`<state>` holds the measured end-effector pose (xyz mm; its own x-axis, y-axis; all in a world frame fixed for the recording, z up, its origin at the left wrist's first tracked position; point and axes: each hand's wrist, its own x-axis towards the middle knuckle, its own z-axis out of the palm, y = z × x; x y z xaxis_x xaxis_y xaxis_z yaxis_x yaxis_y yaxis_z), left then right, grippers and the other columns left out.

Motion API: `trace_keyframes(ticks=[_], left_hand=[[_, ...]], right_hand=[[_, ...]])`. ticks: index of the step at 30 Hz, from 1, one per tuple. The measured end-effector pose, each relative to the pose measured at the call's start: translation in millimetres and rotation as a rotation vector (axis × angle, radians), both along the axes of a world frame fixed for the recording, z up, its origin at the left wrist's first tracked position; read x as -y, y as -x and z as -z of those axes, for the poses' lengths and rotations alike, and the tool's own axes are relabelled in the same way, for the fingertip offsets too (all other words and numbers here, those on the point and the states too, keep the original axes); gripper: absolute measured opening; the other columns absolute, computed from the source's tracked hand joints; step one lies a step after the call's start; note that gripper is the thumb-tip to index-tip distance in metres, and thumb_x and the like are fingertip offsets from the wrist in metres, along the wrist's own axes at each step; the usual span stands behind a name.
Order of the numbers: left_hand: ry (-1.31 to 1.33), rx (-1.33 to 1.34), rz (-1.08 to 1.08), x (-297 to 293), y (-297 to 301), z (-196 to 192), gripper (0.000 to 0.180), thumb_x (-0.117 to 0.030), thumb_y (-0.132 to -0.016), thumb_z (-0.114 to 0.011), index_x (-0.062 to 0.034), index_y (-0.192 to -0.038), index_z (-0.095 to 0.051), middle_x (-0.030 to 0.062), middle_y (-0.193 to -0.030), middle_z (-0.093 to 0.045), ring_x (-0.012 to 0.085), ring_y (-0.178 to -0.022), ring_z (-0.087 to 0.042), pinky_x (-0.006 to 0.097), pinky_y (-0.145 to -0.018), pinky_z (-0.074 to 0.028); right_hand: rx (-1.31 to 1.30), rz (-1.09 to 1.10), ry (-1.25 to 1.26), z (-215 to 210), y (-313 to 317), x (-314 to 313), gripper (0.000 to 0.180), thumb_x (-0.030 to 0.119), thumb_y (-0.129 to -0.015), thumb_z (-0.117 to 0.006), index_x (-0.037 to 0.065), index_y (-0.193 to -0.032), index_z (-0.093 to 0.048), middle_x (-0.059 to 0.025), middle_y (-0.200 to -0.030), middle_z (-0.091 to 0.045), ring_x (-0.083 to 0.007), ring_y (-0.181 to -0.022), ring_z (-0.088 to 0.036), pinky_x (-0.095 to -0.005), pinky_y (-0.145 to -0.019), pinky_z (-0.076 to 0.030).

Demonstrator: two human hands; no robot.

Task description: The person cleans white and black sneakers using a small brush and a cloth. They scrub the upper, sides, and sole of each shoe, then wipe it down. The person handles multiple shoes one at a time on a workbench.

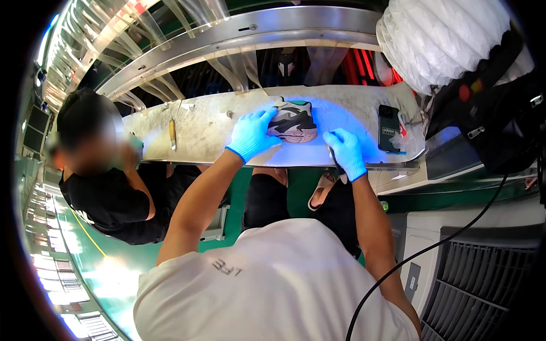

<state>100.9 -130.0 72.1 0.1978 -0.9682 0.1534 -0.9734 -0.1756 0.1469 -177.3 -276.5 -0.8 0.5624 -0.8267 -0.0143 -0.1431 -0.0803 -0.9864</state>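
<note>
A grey, black and white sneaker (293, 122) with a green patch inside its opening lies on the worktable under blue-violet light. My left hand (250, 135), in a light-blue glove, grips its left end, with fingers on the far side and thumb on the near side. To the right of the sneaker and apart from it, my gloved right hand (348, 152) is closed near the table's front edge. A slim dark tool (336, 160) shows along its palm side; its exact kind is hard to make out.
On the worktable (199, 132) lie a yellow-handled tool (172, 134) at left and a dark phone (389, 128) at right. A white ribbed duct (443, 42) hangs at upper right above a black bag (500, 119). A co-worker (108, 193) sits at left. A black cable (421, 250) crosses my right side.
</note>
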Motion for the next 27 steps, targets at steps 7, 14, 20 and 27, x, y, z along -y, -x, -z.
trace_keyframes(ticks=[7, 14, 20, 27], left_hand=[[-0.078, -0.154, -0.081, 8, 0, -15, 0.098, -0.043, -0.068, -0.1, -0.0158, -0.156, -0.067, 0.0195, -0.134, -0.078, 0.0414, -0.119, -0.076, 0.048, -0.104, -0.061], [-0.161, -0.318, -0.129, 17, -13, -20, 0.097, -0.04, -0.067, -0.1, -0.0123, -0.155, -0.068, 0.0222, -0.131, -0.08, 0.0385, -0.116, -0.079, 0.044, -0.103, -0.061], [-0.128, -0.343, -0.112, 19, -23, -10, 0.097, -0.035, -0.067, -0.1, -0.0119, -0.156, -0.068, 0.0209, -0.128, -0.081, 0.0346, -0.111, -0.082, 0.041, -0.1, -0.063], [-0.192, -0.343, -0.155, 22, -21, -18, 0.1, -0.037, -0.066, -0.102, -0.0105, -0.156, -0.068, 0.0194, -0.129, -0.081, 0.0325, -0.112, -0.081, 0.04, -0.099, -0.063]], right_hand=[[-0.087, -0.064, 0.3, 7, -11, -21, 0.03, 0.03, -0.102, -0.082, 0.0, -0.101, -0.081, -0.0132, -0.085, -0.081, -0.0165, -0.074, -0.075, -0.0377, -0.071, -0.059], [-0.131, -0.034, 0.393, 10, -21, -19, 0.032, 0.033, -0.1, -0.084, 0.003, -0.093, -0.078, -0.0202, -0.082, -0.077, -0.0371, -0.071, -0.076, -0.0458, -0.066, -0.058], [-0.117, -0.052, 0.387, 13, -31, -14, 0.034, 0.036, -0.1, -0.083, 0.004, -0.093, -0.077, -0.021, -0.084, -0.076, -0.0398, -0.073, -0.076, -0.0478, -0.067, -0.058], [-0.152, -0.087, 0.344, 11, -35, -9, 0.035, 0.039, -0.101, -0.081, 0.004, -0.094, -0.077, -0.023, -0.087, -0.076, -0.0438, -0.078, -0.075, -0.0507, -0.069, -0.058]])
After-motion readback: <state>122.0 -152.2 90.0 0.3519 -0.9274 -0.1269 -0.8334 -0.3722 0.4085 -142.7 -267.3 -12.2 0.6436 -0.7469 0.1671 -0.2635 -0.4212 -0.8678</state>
